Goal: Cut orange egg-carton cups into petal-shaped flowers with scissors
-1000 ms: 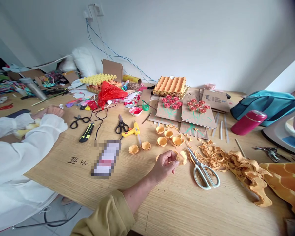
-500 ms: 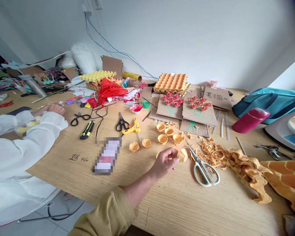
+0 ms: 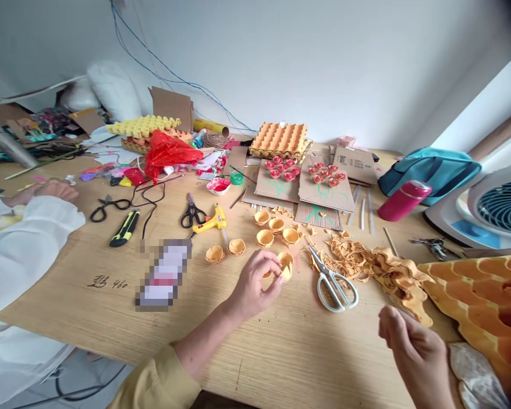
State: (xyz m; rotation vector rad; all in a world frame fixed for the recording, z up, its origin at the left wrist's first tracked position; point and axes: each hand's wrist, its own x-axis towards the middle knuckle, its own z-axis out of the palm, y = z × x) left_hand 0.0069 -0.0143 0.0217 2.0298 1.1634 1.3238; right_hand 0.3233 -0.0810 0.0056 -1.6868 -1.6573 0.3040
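My left hand (image 3: 258, 284) pinches an orange egg-carton cup (image 3: 286, 266) between thumb and fingers, just above the table. Partly behind those fingers another cup is hidden. Several more orange cups (image 3: 264, 238) stand in a loose group beyond the hand, and a pair of cups (image 3: 237, 246) sits to its left. My right hand (image 3: 415, 352) is closed at the lower right; what its fingers hold, if anything, is hidden. Between my hands lie white-handled scissors (image 3: 333, 284), slightly open. Orange carton scraps (image 3: 349, 257) are heaped beside their blades.
A yellow glue gun (image 3: 210, 220), black scissors (image 3: 191, 212) and a utility knife (image 3: 125, 228) lie left. Red flowers stand on cardboard (image 3: 326, 196) behind the cups. At right are a pink bottle (image 3: 404, 200), a fan (image 3: 500, 199) and an egg tray (image 3: 485, 284). A co-worker's sleeve (image 3: 34, 238) rests left.
My right hand has come into view at the lower right. The cup in my left hand has turned so its hollow shows. The whole view has shifted rightward.
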